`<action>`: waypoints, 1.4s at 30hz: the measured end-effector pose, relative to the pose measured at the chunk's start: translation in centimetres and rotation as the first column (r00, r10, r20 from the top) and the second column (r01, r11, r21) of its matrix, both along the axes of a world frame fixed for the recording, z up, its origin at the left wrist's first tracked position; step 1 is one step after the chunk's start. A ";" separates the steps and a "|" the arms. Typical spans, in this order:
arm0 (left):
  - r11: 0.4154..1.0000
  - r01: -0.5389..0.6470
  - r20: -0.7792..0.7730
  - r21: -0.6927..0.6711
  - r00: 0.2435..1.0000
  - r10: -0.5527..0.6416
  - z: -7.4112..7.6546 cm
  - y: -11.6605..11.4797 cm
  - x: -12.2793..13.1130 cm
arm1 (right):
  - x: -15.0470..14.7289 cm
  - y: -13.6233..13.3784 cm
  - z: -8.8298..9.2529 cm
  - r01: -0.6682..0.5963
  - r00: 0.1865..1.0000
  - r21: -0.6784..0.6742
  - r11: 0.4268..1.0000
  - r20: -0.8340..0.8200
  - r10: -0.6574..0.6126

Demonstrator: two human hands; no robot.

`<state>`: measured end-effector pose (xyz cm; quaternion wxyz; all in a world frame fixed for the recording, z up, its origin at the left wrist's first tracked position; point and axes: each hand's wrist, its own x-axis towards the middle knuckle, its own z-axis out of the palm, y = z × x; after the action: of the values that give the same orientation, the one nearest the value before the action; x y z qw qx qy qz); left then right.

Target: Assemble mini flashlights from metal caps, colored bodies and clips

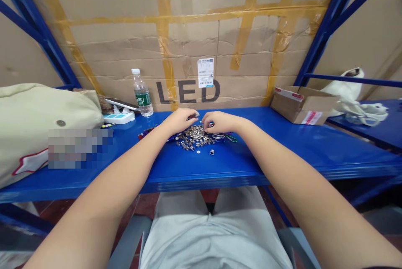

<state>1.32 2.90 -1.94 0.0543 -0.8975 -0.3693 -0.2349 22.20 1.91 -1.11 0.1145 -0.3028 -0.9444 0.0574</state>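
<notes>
A pile of small silvery metal pieces (197,136), shaped like short rings or end caps, lies on the blue table. My left hand (179,121) is over its left far side with bent fingers; a tiny greyish spot shows at a fingertip, too small to name. Just right of it, my right hand (220,121) curls its fingers down at the pile's far right edge, and what they grip is hidden. By the right hand lie several carabiners, among them a green carabiner (231,139). Dark red and purple items (145,133) show partly behind my left forearm.
A water bottle (143,95) stands at the back, beside a white power strip (121,117) with a phone-like slab above it. A pale bag (40,118) covers the left side. An open carton (303,106) sits at the right. Taped cardboard (125,51) backs the table (201,168).
</notes>
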 end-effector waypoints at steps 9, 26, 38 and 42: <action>1.000 -0.002 -0.015 -0.024 1.000 0.002 0.1 -0.3 0.1 | 0.0 -0.3 0.2 0.004 0.992 -0.111 0.994 0.122 0.010; 0.997 0.071 -0.096 0.035 0.993 -0.067 0.1 -0.4 0.2 | -0.3 -0.5 0.9 0.169 0.896 -0.108 0.980 -0.398 -0.199; 0.994 0.046 -0.119 0.102 0.992 -0.034 -0.2 -0.5 0.8 | -0.5 -0.5 0.7 0.187 0.839 -0.230 0.955 -0.467 -0.277; 0.996 0.009 -0.111 0.090 0.994 0.001 -0.1 -0.6 0.7 | -0.5 -0.5 0.6 0.149 0.849 -0.167 0.975 -0.483 -0.212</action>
<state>2.07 2.28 -2.05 0.1148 -0.9066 -0.3528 -0.2012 21.66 1.43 -0.55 0.3402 -0.3716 -0.8447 0.1806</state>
